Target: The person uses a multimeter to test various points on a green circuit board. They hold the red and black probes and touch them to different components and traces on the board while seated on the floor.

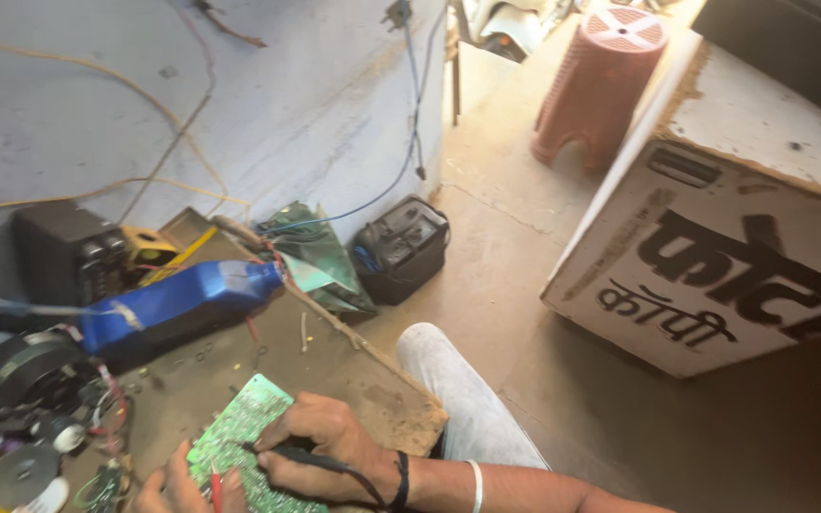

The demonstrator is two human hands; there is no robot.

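Observation:
A green circuit board [239, 423] lies on a worn brown workbench [372, 389] at the bottom left. My right hand [320, 446] rests on the board and grips a black probe [301, 459] whose cable runs back along my wrist. My left hand [178, 484], partly cut off by the frame's lower edge, pinches a red probe [215, 483] against the board's near edge. My leg in light trousers [458, 389] shows beside the bench.
A blue plastic bottle [178, 299] lies on the bench behind the board, with black parts and wires [30, 389] at left. A black battery-like box [401, 249] sits on the floor. A printed cardboard-coloured box [715, 275] and a red-brown stool [601, 81] stand at right.

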